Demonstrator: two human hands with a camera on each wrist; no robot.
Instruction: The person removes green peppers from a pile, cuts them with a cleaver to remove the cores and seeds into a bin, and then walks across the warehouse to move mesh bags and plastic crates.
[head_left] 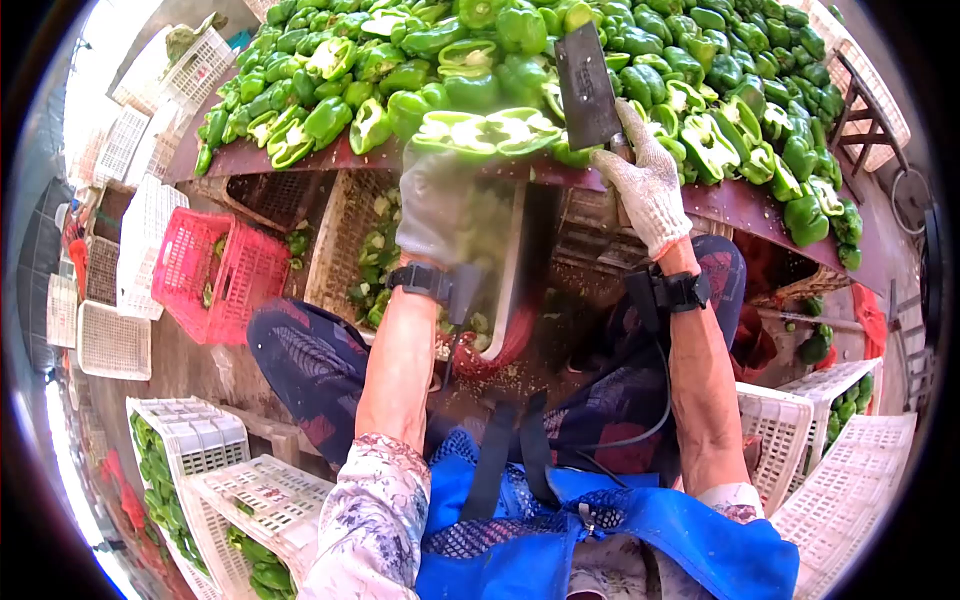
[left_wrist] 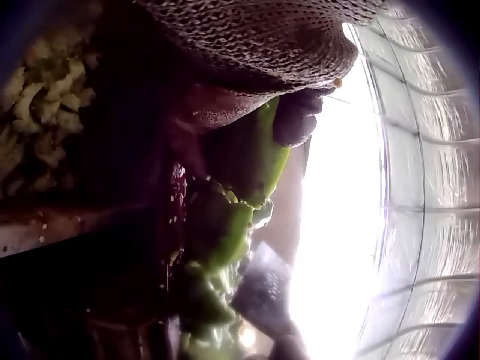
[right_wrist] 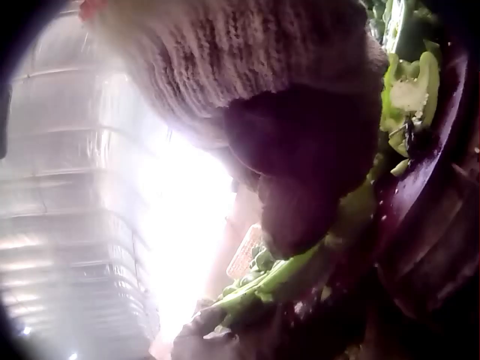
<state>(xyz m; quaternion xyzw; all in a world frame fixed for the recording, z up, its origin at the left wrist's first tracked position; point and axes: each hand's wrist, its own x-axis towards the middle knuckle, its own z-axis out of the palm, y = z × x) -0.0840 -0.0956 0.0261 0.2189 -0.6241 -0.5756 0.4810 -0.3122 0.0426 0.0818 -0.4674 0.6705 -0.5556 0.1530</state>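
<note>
A green pepper split into two pale-cored halves (head_left: 485,132) lies at the red table's near edge. My gloved left hand (head_left: 430,200), blurred in the head view, holds its left end; in the left wrist view the fingers of that hand (left_wrist: 262,45) curl over green pepper flesh (left_wrist: 266,161). My gloved right hand (head_left: 645,185) grips the handle of a cleaver (head_left: 588,90), its wide dark blade raised at the pepper's right end. The blade (left_wrist: 264,289) also shows low in the left wrist view. In the right wrist view my right hand (right_wrist: 300,135) is in shadow, hiding the handle.
Whole and cut peppers (head_left: 690,50) are heaped across the table (head_left: 750,210). Beneath its edge stands a crate of pepper scraps (head_left: 335,240). A pink crate (head_left: 222,275) is at the left; white crates (head_left: 265,495) of peppers stand lower left, others (head_left: 775,440) lower right.
</note>
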